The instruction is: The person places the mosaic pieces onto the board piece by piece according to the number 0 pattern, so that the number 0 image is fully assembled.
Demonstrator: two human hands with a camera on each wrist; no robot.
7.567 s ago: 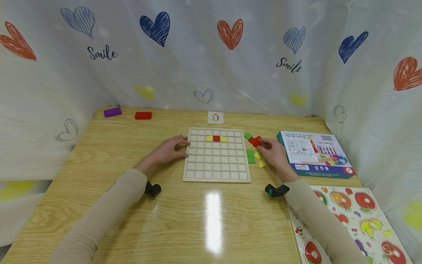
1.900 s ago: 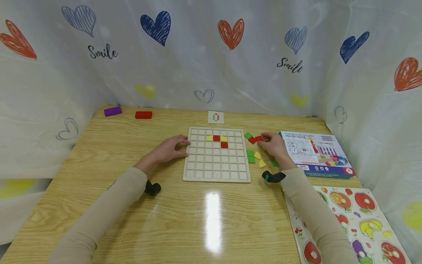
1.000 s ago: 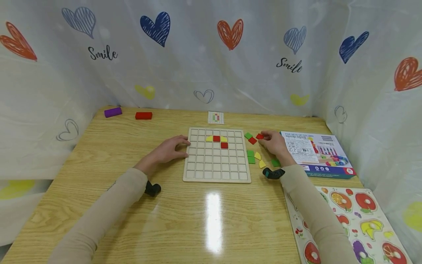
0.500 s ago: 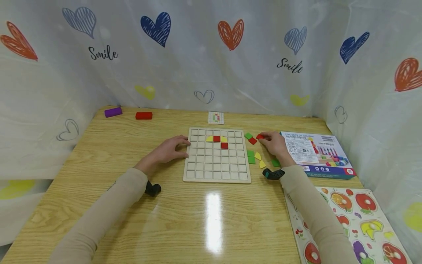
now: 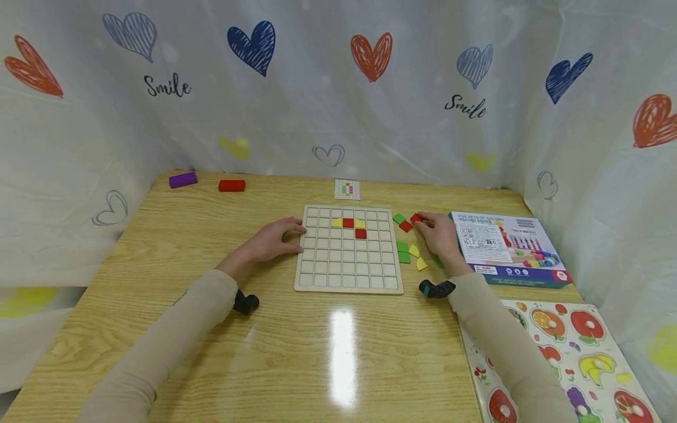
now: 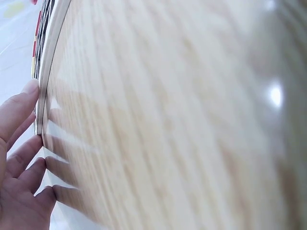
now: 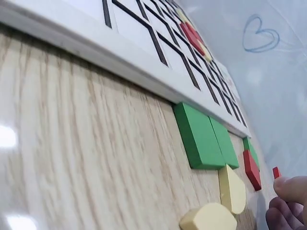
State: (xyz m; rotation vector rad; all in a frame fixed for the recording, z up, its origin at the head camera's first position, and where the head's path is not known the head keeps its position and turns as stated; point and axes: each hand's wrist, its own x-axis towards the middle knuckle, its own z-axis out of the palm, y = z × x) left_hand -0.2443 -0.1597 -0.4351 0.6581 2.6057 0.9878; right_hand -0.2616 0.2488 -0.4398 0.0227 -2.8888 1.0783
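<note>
Red tile [image 5: 416, 218] sits pinched in the right hand [image 5: 439, 238], on the table [image 5: 211, 329] between grid board [image 5: 349, 276] and box [image 5: 508, 247]. Left hand [image 5: 270, 241] lies flat, fingers touching the board's edge. "Smile" is written on the curtain [image 5: 165, 87].

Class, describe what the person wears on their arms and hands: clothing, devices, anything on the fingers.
Both arms are in long beige sleeves, the left sleeve and the right sleeve. A small black device sits at each wrist; the right one has a teal mark. The left hand and right hand are bare, with no gloves.
</note>
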